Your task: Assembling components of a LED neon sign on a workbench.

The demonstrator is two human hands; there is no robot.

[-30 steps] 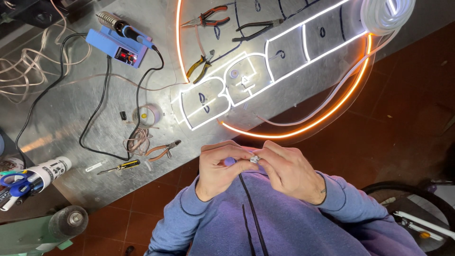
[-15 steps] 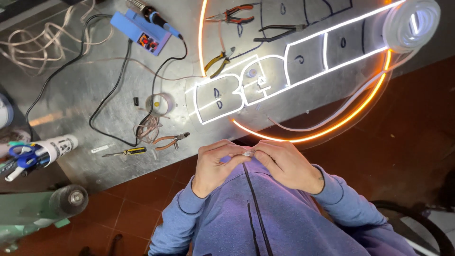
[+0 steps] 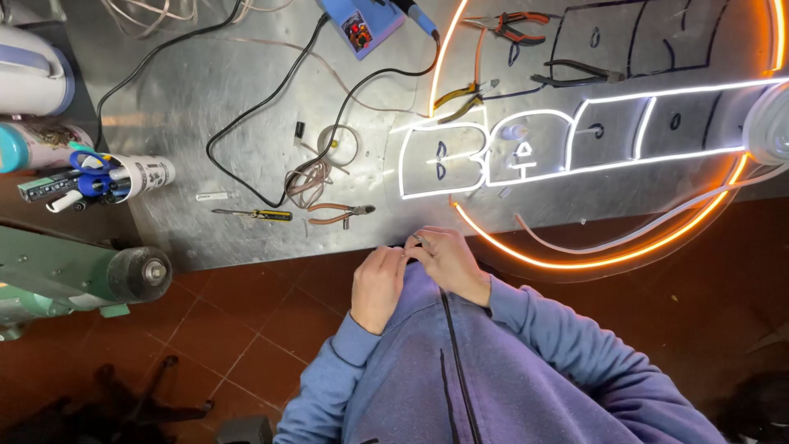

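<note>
Head view, hands: left hand point(image 3: 378, 284) and right hand point(image 3: 448, 263) meet at the worktop's point(image 3: 205, 99) near edge, fingertips pinched together on a small metal piece point(image 3: 417, 241), too small to identify.
Grip: both hands are curled around it, knuckles up, touching each other.
Near edge: brown-handled pliers point(image 3: 339, 214) and a yellow-handled screwdriver point(image 3: 256, 215) lie just left of the hands.
Right half: a lit neon sign point(image 3: 526, 156), white letters inside an orange ring.
Far edge: a blue soldering station point(image 3: 360, 23).

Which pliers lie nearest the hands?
The brown-handled pliers beside the yellow screwdriver; the yellow, red and black pairs lie farther up on the sign.
</note>
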